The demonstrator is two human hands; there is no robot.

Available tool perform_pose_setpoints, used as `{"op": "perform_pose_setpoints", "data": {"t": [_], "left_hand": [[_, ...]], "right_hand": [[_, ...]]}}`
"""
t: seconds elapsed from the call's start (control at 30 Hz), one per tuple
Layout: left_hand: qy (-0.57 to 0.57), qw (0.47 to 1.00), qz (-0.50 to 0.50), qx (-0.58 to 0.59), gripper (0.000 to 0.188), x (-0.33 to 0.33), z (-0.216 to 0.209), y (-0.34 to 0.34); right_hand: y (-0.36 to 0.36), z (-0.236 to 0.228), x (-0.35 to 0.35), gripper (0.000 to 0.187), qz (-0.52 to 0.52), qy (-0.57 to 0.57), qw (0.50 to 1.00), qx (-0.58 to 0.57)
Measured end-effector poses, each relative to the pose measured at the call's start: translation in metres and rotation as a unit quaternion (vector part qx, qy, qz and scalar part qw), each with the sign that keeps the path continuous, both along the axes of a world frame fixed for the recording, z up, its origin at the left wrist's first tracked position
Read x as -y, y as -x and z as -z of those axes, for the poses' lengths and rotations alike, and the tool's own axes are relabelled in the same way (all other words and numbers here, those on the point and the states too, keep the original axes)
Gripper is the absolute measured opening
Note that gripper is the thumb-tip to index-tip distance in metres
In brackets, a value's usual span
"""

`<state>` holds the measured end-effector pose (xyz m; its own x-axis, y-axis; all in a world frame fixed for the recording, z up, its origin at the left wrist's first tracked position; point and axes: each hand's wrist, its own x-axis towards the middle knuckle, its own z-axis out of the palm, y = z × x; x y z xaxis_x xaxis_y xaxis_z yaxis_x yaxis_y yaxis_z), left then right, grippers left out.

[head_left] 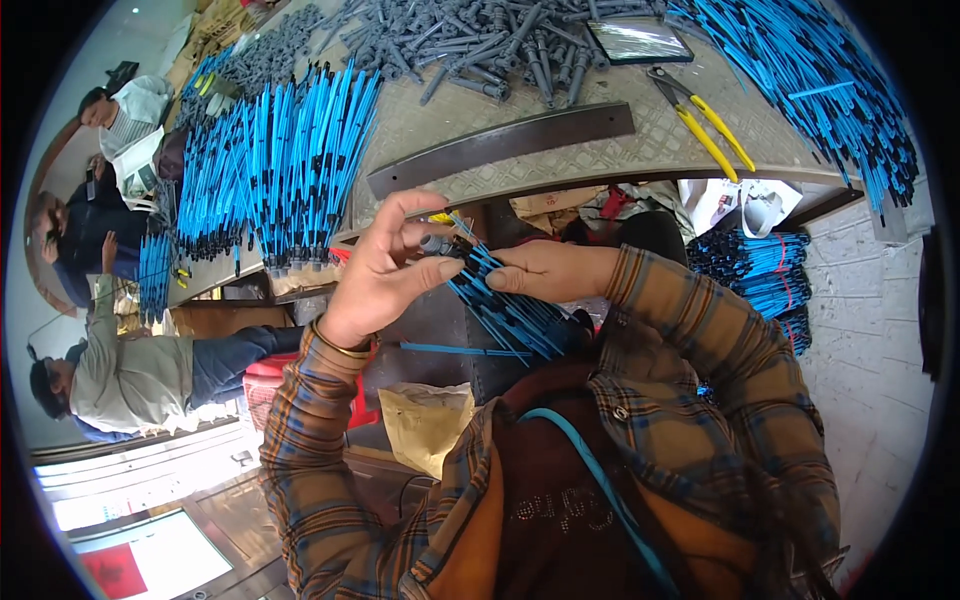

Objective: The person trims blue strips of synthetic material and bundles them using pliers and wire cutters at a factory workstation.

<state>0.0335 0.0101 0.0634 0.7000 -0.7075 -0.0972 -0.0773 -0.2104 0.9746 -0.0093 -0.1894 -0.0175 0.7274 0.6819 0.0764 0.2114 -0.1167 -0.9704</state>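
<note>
My left hand (pixel 375 275) pinches a small grey plastic fitting (pixel 436 243) between thumb and fingertips, at the end of a bundle. That bundle of thin blue rods (pixel 510 318) with black sections lies in the grip of my right hand (pixel 560 271), whose thumb presses across it. The bundle's lower end fans out in front of my chest. One blue rod (pixel 440 349) sticks out sideways from it. Both hands are held just before the table's near edge, and some of my right hand's fingers are hidden behind the rods.
On the table (pixel 590 165) lie a dark bar (pixel 500 150), yellow-handled pliers (pixel 705 125) and a heap of grey fittings (pixel 480 40). Blue rods (pixel 270 160) spread at left, more blue rods (pixel 820 95) at right. Tied bundles (pixel 775 275) stack below. A person (pixel 130 375) works at left, near a red stool (pixel 265 390).
</note>
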Motion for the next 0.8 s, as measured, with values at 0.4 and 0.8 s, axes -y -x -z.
{"op": "perform_pose_setpoints", "data": {"t": [0.4, 0.8], "left_hand": [[-0.016, 0.984, -0.111, 0.138, 0.028, 0.02, 0.048, 0.021], [-0.087, 0.981, -0.058, 0.165, 0.031, 0.029, 0.036, 0.018]], "right_hand": [[0.02, 0.001, -0.012, 0.043, 0.178, 0.128, 0.973, 0.07], [0.021, -0.016, 0.005, 0.038, 0.136, 0.305, 0.919, 0.208]]}}
